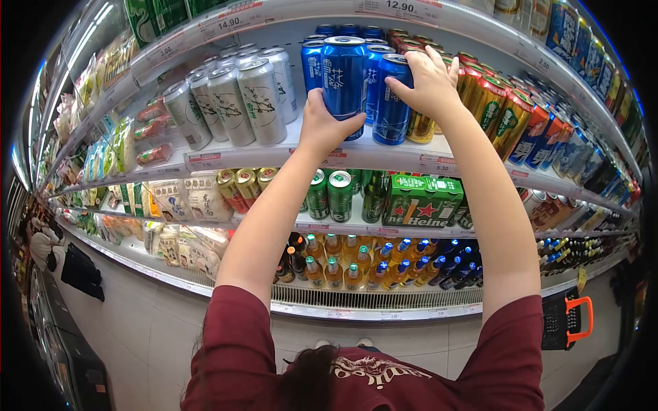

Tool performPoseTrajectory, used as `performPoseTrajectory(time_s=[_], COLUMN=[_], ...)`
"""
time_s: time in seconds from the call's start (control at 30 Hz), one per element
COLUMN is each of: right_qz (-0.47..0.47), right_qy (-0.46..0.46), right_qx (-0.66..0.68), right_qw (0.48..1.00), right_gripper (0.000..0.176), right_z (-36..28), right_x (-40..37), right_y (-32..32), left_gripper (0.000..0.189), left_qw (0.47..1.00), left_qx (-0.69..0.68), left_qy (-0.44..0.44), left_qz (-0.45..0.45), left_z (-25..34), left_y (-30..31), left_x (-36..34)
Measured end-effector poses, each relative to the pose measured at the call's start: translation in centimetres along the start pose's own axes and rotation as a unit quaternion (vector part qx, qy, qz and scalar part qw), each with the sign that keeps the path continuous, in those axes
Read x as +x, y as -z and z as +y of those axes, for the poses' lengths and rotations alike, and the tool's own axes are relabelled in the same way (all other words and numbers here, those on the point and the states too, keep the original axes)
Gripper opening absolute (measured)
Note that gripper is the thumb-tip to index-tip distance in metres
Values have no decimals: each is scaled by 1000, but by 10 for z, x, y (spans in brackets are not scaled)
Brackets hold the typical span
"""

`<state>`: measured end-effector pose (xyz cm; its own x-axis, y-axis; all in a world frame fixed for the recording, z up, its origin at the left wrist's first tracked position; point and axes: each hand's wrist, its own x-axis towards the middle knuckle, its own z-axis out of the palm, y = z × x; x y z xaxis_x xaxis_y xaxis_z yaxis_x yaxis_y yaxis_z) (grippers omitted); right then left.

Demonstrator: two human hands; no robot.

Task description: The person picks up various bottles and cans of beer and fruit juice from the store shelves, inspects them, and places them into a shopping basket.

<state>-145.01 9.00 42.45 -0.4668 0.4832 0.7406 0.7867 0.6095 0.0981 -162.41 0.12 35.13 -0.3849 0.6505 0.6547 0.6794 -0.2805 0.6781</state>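
Observation:
My left hand (325, 127) is wrapped round the lower part of a tall blue beer can (345, 72), its thumb across the front. The can stands out ahead of the others in its row. My right hand (433, 81) grips the top of another blue can (392, 103) just to the right, thumb on its near side and fingers over the rim. This can is upright at the shelf front. More blue cans (313, 61) stand close behind, partly hidden. Silver-white cans (258, 103) fill the space to the left.
Gold cans (513, 120) and red-topped cans stand to the right. The upper shelf edge (308, 10) runs above my hands. Below are green cans (340, 195), a Heineken carton (423, 202) and rows of bottles (332, 270). A black basket with an orange handle (581, 318) is at lower right.

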Motion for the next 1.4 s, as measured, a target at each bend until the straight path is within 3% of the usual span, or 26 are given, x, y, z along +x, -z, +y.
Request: performPoseTrajectory(time_s=[0.17, 0.2, 0.3, 0.43, 0.6, 0.7, 0.87, 0.9, 1.23, 1.27, 1.4], right_qz=[10, 90, -66, 70, -3, 68, 225, 220, 66, 63, 70], right_qy=[84, 116, 62, 114, -46, -52, 14, -12, -199, -165, -251], right_qx=[26, 27, 86, 226, 523, 502, 489, 569, 804, 801, 756], right_qw=[996, 989, 992, 965, 851, 861, 843, 792, 557, 573, 600], right_gripper=[55, 54, 58, 60, 60, 61, 63, 61, 47, 43, 56], right_z=[9, 11, -5, -17, -30, -28, -28, -31, -37, -37, -26], right_x=[5, 6, 7, -12, -20, -22, -41, -48, -87, -93, -136], right_y=[6, -2, 34, 20, -3, -19, -5, 4, 106, 116, 139], left_gripper=[79, 80, 84, 84, 83, 83, 82, 82, 78, 77, 76], left_qw=[988, 984, 955, 892, 859, 855, 851, 849, 771, 762, 708], left_qx=[-143, -165, -281, -420, -466, -463, -464, -467, -541, -546, -575], left_qy=[56, 58, 82, 108, 123, 148, 143, 139, 143, 135, 142], left_qz=[-19, -24, -48, -130, -171, -181, -198, -203, -305, -320, -383], left_z=[24, 25, 36, 56, 62, 67, 58, 56, 64, 67, 84], left_y=[11, 12, 21, 43, 54, 62, 71, 71, 75, 75, 64], left_x=[-17, -22, -40, -49, -55, -54, -54, -55, -69, -71, -86])
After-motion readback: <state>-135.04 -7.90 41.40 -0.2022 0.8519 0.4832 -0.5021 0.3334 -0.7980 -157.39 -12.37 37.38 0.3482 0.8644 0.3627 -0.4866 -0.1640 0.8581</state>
